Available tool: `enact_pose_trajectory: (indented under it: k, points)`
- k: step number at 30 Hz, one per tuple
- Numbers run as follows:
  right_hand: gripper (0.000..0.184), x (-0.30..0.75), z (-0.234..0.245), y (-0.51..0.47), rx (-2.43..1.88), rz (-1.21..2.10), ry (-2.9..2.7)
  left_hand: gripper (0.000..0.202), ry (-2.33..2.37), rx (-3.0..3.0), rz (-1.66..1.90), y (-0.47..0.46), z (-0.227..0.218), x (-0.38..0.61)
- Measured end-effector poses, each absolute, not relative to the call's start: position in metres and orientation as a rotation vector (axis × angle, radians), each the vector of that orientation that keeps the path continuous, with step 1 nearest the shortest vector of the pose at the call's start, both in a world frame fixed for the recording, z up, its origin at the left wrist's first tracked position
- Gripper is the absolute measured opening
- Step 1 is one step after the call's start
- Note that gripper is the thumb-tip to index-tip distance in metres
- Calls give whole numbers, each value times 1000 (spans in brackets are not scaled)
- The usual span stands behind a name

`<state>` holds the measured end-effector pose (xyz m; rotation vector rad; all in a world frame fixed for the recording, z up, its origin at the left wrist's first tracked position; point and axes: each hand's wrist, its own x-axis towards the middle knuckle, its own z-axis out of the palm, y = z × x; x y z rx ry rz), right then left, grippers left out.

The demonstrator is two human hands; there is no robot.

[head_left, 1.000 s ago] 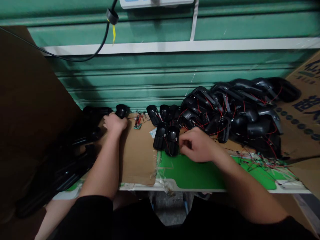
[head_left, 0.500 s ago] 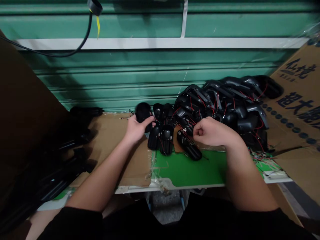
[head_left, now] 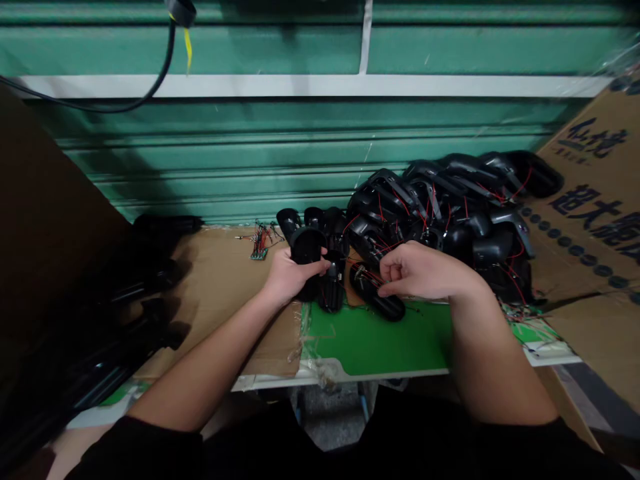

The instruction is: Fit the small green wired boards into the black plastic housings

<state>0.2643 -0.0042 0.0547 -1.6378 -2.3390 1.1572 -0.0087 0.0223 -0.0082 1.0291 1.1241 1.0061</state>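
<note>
My left hand [head_left: 290,277] is closed around a black plastic housing [head_left: 307,245] with a round, cup-like end facing up. Directly beside it a black shell [head_left: 331,287] lies on the table, partly covered by my thumb. To the right, a longer black shell [head_left: 383,300] with red wires rests slantwise at the edge of the green surface. My right hand [head_left: 407,270] hovers at that shell's upper right side, its fingers curled and thumb bent inward. Whatever lies between those fingertips is too small to make out.
A heap of black housings with red wires [head_left: 440,207] fills the back right. Small circuit boards with wires [head_left: 259,243] lie on the cardboard [head_left: 215,287]. Dark parts [head_left: 145,287] are piled at left. A printed carton [head_left: 600,200] stands at right, a green slatted wall [head_left: 225,147] behind.
My left hand has moved right and toward me with the housing, uncovering the wired circuit boards. My right hand has shifted slightly left, its thumb now lower by the long shell.
</note>
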Motion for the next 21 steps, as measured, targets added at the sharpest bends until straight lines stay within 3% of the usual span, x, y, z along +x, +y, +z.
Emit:
enact_pose_trajectory:
  k: [2,11,16,21]
  points:
    - [29,265,56,-6,-1494,1283,-2196,62,1096,982,1052,22,-9,-8]
    - [23,247,47,-5,-1188,1014,-1918,51,1116,897,1397,39,4,-25]
    - [31,226,35,-4,-1055,1204,-1686,53,1053,1087,1116,26,6,-19]
    - [25,206,20,-4,-1059,1234,-1656,47,1003,1188,978,9,-3,-7]
